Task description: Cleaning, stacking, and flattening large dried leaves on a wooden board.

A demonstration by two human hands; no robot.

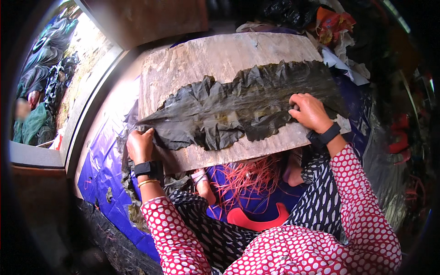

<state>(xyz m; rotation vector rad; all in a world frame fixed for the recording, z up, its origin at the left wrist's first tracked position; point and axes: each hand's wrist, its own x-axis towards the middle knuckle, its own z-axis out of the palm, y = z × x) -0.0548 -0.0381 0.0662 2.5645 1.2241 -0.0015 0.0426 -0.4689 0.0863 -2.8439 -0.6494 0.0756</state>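
A long, dark green-brown kelp blade point(229, 103) with ruffled, crinkled edges lies spread across a wooden board point(192, 62). It narrows to a point at the left and runs on past my right hand to the board's right edge. My left hand point(139, 145) is closed on the narrow left end, at the board's left edge. Over the lower right part of the blade is my right hand point(312, 112), its fingers curled in. Whether a fold of kelp is pinched inside them is hidden. Both wrists wear black bands.
Blue plastic sheeting point(107, 183) surrounds the board, with dark scraps stuck to it at the left. Red plastic strands point(250, 181) and a curved red piece point(259, 221) lie between my legs. Crumpled bags point(333, 25) are heaped at the far right. A doorway frame point(94, 87) stands left.
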